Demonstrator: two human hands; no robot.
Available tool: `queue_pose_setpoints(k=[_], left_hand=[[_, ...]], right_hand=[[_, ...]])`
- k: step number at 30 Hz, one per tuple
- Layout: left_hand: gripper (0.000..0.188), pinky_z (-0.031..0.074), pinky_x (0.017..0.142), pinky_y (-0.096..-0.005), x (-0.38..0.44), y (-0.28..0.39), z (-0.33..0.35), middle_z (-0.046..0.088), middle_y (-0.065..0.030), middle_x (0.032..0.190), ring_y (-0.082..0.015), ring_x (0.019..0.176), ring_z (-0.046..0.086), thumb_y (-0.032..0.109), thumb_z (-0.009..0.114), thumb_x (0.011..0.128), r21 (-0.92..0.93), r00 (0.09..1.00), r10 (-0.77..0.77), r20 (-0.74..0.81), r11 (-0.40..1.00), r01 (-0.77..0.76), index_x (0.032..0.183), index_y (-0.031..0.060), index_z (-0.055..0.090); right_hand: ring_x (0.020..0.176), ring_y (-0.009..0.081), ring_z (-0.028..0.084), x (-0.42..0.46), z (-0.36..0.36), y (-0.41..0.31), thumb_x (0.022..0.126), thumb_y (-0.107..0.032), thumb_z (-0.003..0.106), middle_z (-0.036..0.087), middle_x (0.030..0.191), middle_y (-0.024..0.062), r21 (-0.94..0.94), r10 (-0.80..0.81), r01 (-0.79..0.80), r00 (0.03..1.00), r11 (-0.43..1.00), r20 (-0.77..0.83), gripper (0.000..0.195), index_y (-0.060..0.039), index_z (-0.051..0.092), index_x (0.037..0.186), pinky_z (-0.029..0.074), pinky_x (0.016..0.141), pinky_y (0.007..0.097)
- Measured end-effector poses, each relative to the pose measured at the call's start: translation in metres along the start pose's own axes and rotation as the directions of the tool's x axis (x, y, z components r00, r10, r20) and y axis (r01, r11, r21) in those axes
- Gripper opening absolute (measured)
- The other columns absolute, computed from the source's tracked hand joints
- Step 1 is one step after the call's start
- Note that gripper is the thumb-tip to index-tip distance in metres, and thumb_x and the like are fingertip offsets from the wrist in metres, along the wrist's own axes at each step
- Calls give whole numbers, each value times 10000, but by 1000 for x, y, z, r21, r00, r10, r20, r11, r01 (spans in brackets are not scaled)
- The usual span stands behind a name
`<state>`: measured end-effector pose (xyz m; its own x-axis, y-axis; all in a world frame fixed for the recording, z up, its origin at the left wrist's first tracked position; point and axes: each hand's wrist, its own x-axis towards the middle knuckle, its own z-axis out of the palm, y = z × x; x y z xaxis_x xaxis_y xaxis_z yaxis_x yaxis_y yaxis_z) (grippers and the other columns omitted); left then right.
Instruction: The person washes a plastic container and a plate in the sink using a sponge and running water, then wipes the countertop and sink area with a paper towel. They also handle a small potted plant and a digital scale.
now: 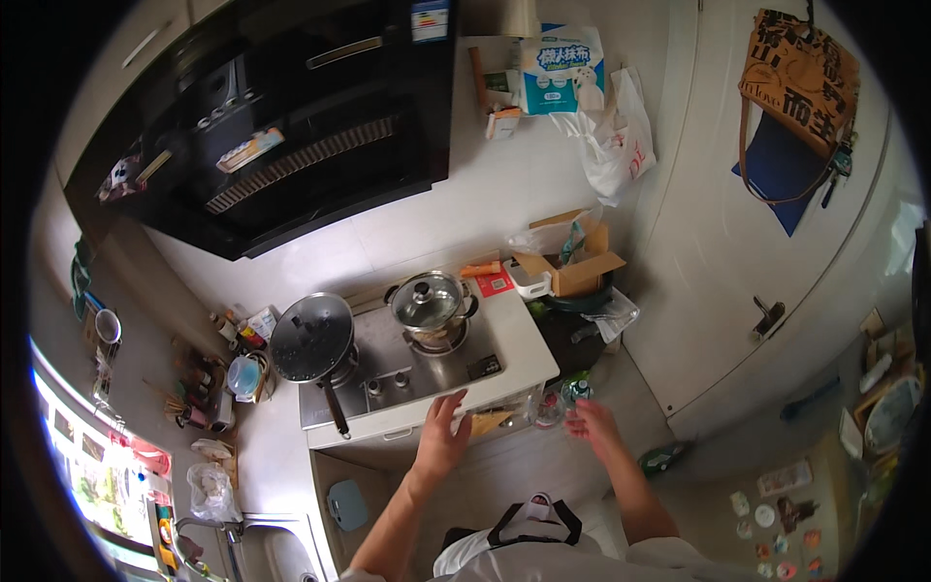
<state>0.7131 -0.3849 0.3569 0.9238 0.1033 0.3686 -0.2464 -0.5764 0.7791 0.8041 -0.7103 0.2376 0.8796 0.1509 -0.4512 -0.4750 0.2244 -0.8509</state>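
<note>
My left hand (441,436) is held out before the front edge of the counter, fingers apart, with nothing in it. Further right, my right hand (595,431) is raised in the same way, also holding nothing. Past my left hand lies the stainless gas cooktop (436,376). On its left burner rests a black frying pan (314,338), its handle pointing towards me. A steel pot with a glass lid (429,305) stands on the right burner. Near my right hand, capped clear plastic bottles (549,409) stand low beside the counter.
A black range hood (291,124) overhangs the stove. Right of the counter, an open cardboard box (580,276) sits on stacked items. A white door (716,291) closes off the right side. The sink (275,553) is at lower left, with seasoning bottles (225,327) in the corner.
</note>
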Motion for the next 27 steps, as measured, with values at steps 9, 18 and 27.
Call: queue_pose_setpoints(k=[9, 18, 27], left_hand=[[601, 377, 1125, -522, 312, 44, 68, 408, -186, 1475, -395, 1385, 375, 91, 666, 831, 637, 869, 423, 258, 602, -482, 1415, 167, 551], [574, 197, 1229, -571, 633, 92, 107, 228, -124, 1643, -383, 1525, 183, 82, 626, 892, 837, 646, 628, 434, -16, -546, 1435, 256, 559], [319, 148, 1252, -583, 757, 91, 143, 264, 15, 1659, -329, 1552, 156, 239, 653, 924, 742, 502, 570, 651, -336, -580, 1211, 367, 708]], right_hand=[[1192, 333, 617, 154, 17, -252, 964, -336, 658, 560, 1372, 168, 393, -276, 196, 948, 898, 158, 559, -122, 451, 1437, 527, 972, 508], [1308, 399, 513, 356, 109, -440, 923, -407, 700, 407, 1521, 212, 591, -345, 168, 917, 789, 200, 770, -75, 311, 1499, 437, 1086, 547], [1066, 249, 655, 486, 141, -509, 981, -289, 680, 636, 1206, 41, 695, -414, 352, 906, 627, -87, 362, -137, 542, 1278, 559, 880, 413]])
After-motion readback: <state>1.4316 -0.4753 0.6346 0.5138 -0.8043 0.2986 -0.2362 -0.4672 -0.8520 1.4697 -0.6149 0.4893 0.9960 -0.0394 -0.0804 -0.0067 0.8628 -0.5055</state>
